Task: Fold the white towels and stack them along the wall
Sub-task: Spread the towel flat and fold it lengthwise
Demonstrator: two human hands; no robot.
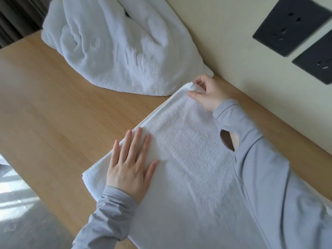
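A white towel (190, 159) lies flat and doubled over on the wooden table (59, 112), running from the lower middle toward the wall. My left hand (131, 162) presses flat on its near left edge, fingers spread. My right hand (206, 94) pinches the towel's far corner between thumb and fingers. A heap of crumpled white towels (115, 45) sits at the far end of the table against the wall.
The cream wall (233, 42) runs along the table's right side, with two dark socket plates (291, 26) on it. A curtain (16, 17) hangs at the top left. Grey floor (19, 209) shows past the table's left edge.
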